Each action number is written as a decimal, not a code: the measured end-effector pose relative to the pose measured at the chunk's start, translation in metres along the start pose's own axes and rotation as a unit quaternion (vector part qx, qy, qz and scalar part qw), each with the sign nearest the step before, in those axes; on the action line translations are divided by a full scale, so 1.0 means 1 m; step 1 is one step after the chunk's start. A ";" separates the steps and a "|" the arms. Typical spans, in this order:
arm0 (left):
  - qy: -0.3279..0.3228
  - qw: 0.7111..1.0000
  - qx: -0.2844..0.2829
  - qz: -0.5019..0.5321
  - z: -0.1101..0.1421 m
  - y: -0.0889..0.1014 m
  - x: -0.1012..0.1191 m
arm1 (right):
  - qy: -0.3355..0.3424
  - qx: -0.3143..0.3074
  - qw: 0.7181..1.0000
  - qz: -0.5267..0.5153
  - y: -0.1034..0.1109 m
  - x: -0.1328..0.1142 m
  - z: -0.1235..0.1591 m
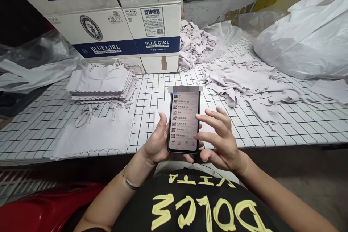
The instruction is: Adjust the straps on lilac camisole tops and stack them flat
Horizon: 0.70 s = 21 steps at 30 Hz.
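A smartphone with a lit list of chats on its screen is upright in front of me, above the table's front edge. My left hand is closed around it, the thumb along the left side and fingertips showing past the right side. My right hand is beside the phone's right edge with its fingers apart; the index and middle fingertips are at the screen. Partly behind the phone lies a pale fabric piece. To the left are a stack of pale strappy tops and one top laid flat.
Large beer cartons stand at the back of the grid-patterned table. Loose pale fabric pieces spread to the right, with a fabric heap behind. A bulging white plastic bag sits back right. A red seat is at lower left.
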State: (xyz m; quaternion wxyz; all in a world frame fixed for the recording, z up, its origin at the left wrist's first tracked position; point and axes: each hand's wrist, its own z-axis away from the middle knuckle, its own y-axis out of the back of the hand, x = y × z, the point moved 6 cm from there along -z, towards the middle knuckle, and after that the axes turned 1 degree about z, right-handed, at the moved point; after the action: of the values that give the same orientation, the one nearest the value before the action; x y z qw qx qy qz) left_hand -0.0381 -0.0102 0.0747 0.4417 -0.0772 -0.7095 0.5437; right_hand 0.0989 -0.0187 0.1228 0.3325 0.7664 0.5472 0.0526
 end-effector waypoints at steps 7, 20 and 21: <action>-0.005 0.999 0.037 0.030 0.001 0.005 0.000 | 0.035 -0.042 0.998 -0.037 -0.009 -0.013 0.003; 0.002 1.000 0.003 -0.007 0.000 0.003 -0.001 | -0.094 0.016 0.994 0.057 -0.001 0.028 -0.007; 0.000 1.000 0.004 -0.005 0.000 0.003 -0.001 | -0.085 0.017 0.995 0.047 0.000 0.023 -0.006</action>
State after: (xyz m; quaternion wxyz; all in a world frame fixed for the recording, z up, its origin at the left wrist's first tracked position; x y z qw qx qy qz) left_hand -0.0390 -0.0094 0.0714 0.4449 -0.0722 -0.7075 0.5443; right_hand 0.1054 0.0045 0.1208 0.3615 0.7988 0.4808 -0.0065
